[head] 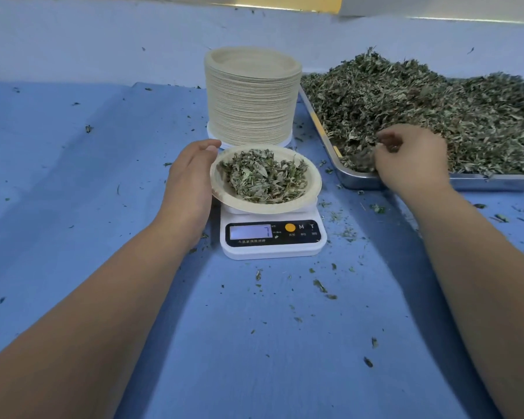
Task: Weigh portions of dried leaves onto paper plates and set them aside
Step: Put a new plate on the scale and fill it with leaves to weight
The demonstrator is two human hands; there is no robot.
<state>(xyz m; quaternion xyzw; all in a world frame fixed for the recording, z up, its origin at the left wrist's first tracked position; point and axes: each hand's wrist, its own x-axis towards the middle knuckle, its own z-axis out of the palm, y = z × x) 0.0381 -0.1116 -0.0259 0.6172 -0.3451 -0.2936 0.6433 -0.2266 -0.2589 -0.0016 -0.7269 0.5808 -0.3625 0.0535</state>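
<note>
On the white digital kitchen scale point(273, 237) at the middle of the blue-covered table point(103, 176) sits a shallow round beige paper plate point(313, 189). A portion of crumpled grey-green dried leaves point(265, 176) lies in its well. The scale's pale display point(250, 231) shows what looks like a single digit; the rest is too faint to read.

The left hand point(188, 182) lies against the plate's left rim, back upward, with the thumb stretched along the far edge. Its fingers are hidden by the plate, so I cannot tell whether they curl under it or only touch it. The right hand point(412, 158) is well apart from the plate, down in the near corner of the rectangular steel tray point(360, 179). There its fingertips are bunched together on a small pinch from the big loose heap of leaves point(421, 95). A tall stack of unused paper plates point(250, 107) stands just behind the scale.

This looks like the topping-up step: the portion is on the scale but seemingly not yet at weight, and more is being fetched. The next move calls for carrying the pinch across the tray's edge and letting it fall over the plate's centre a little at a time. The left hand should be off the rim then, so the reading is true. Only after that can the plate be lifted aside and a fresh one taken from the stack.
</note>
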